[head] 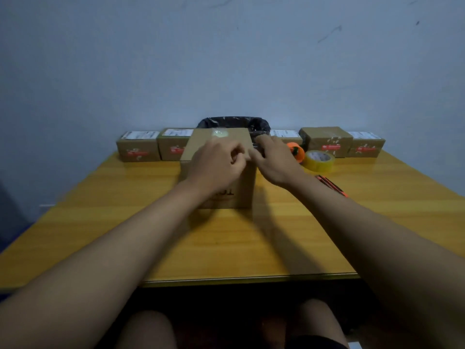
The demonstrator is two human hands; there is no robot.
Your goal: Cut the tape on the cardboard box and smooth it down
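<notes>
Bare knees (147, 328) sit nearest, tucked under the near edge of the wide yellow wooden table (251, 243), and both forearms stretch out across it. Upright in the middle of that table stands the plain brown cardboard box (245, 185), the biggest thing on it, with a pale glossy patch of clear tape (220, 133) at the far end of its lid. The left hand (216, 165) rests on the lid with its fingers curled closed, seemingly pinching tape at the box's right edge. The right hand (274, 159) is closed round something dark there; whether that is a cutter, I cannot tell. To do this well, I would keep the left hand pulling the strip taut and flat, sever it close to the box edge, then press the loose end down from the middle outward. Right of the box lie a yellowish tape roll (319, 160) and a slim orange-and-black knife (332, 185).
</notes>
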